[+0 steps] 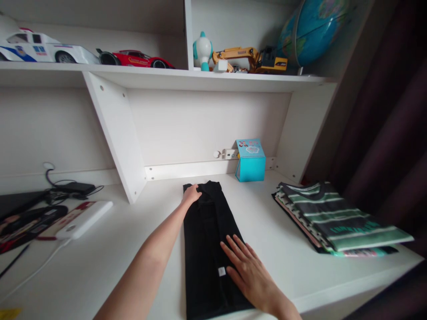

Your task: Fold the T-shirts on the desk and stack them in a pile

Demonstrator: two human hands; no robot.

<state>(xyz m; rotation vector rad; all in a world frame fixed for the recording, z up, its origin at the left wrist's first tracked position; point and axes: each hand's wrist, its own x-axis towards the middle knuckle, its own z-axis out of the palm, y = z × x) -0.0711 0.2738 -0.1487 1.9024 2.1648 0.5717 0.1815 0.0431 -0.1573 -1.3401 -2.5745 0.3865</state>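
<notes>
While the left hand (pixel 192 194) pinches the black garment (pixel 202 253) at its far end, the right hand (pixel 247 269), flat on its near half, grips nothing; uneven tugging risks creases.

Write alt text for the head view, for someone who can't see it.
A black garment, folded long and narrow, lies on a white desk; a person's left hand grasps its far end while the right hand rests flat on it near a white tag. Folded clothes are stacked to the right.
</notes>
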